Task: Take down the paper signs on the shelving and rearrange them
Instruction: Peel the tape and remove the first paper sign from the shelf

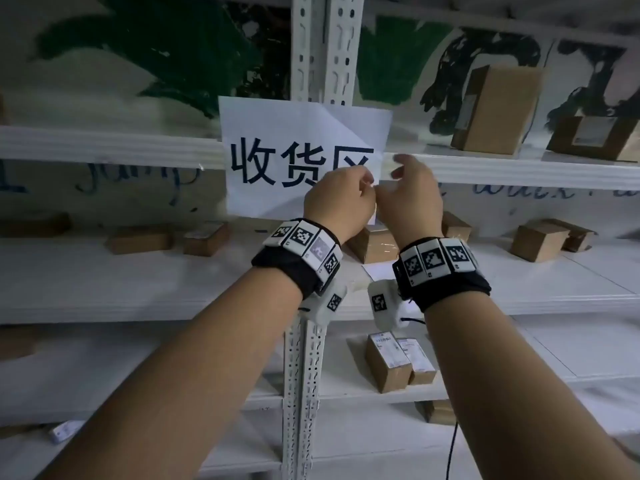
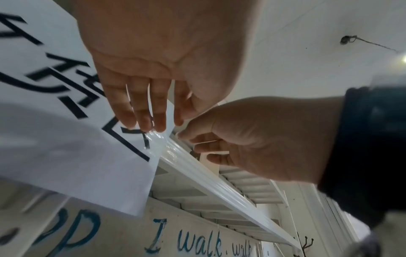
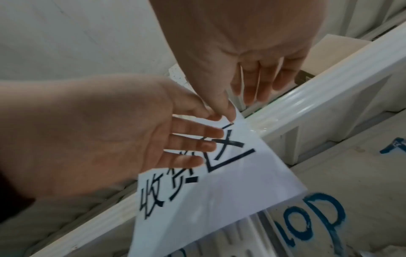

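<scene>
A white paper sign (image 1: 294,133) with three large black characters hangs on the front beam (image 1: 104,147) of a white shelf, its top right corner folded over. Both hands are at its right edge. My left hand (image 1: 346,192) lays its straight fingers (image 3: 206,139) flat on the last character. My right hand (image 1: 384,192) pinches the sign's right edge with thumb and forefinger (image 3: 230,113) while its other fingers hang loose. Crinkled clear tape (image 2: 160,140) joins that edge to the beam.
A perforated white upright (image 1: 325,46) stands behind the sign. Cardboard boxes sit on the upper shelf (image 1: 495,109), the middle shelf (image 1: 540,240) and the lower shelf (image 1: 398,362). Behind the shelves is a wall with green, black and blue paint.
</scene>
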